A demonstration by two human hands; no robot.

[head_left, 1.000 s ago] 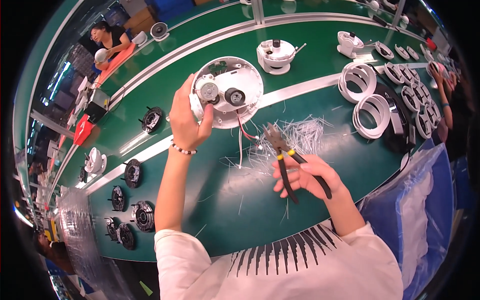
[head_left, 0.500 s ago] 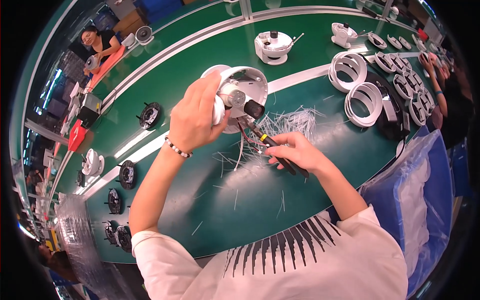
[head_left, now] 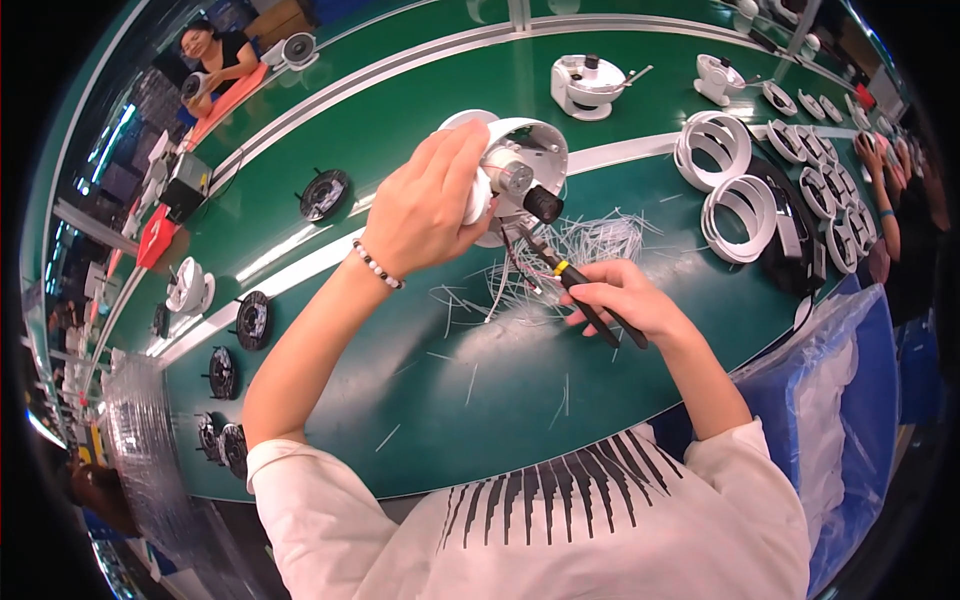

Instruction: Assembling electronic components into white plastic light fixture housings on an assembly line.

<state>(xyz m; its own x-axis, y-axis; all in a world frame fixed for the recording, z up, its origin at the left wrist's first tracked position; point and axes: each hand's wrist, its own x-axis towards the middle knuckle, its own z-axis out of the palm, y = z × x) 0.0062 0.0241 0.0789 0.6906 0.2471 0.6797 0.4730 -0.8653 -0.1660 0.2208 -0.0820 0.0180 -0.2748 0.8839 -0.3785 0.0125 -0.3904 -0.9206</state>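
The person's left hand is clamped around the side of a white round housing, held tilted above the green table. The right hand is closed on the handles of black cutters, whose tips reach the housing's lower edge, near thin wires; whether they touch, one cannot tell. White clippings lie scattered beneath, with white rings to the right and black round parts to the left
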